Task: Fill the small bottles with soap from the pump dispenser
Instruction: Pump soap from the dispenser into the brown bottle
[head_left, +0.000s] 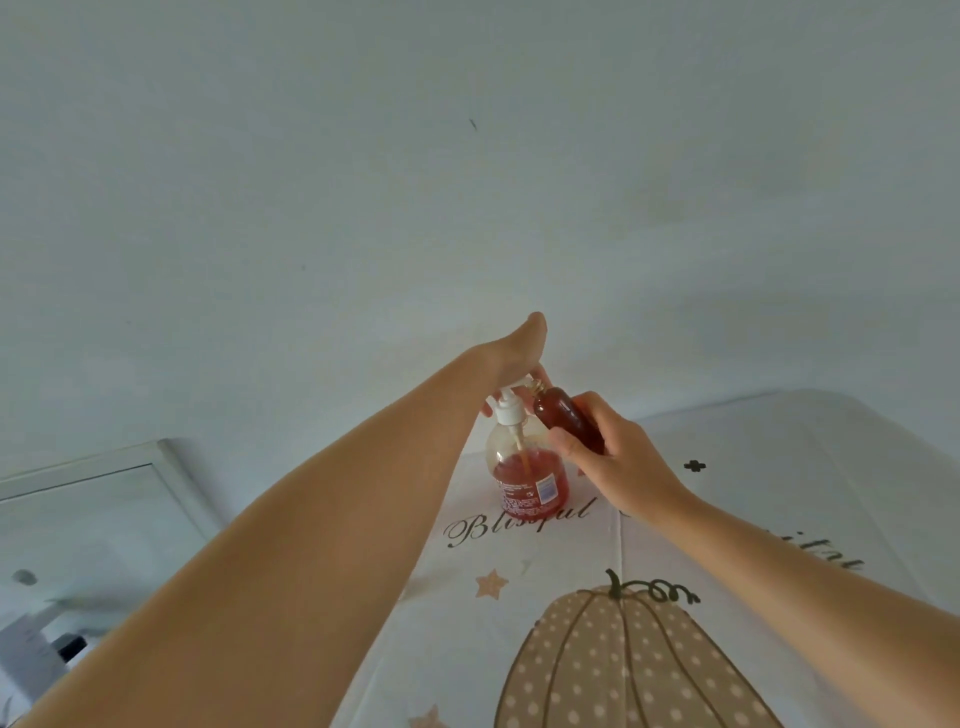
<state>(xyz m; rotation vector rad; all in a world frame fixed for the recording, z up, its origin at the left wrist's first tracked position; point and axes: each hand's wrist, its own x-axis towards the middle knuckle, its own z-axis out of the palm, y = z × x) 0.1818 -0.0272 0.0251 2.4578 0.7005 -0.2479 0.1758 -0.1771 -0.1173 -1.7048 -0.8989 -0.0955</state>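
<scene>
Amber-brown small bottle (569, 418) is held tilted above the counter (779, 467), its gold-trimmed neck up against the white spout of the pump dispenser (524, 467), just right of the pump head. Right grip (618, 462) grasps the small bottle around its lower body, fingers wrapped. Left grip (519, 353) sits over the pump head, wrist raised, fingers bent down; whether they clasp it, cannot tell. Pump dispenser stands upright at centre on the far part of the counter, clear body, red soap filling the lower part. Cloth on the counter shows a dotted pumpkin print (623, 665) nearer. White-framed panel (156, 467) at left, pale wall (467, 156) behind.
</scene>
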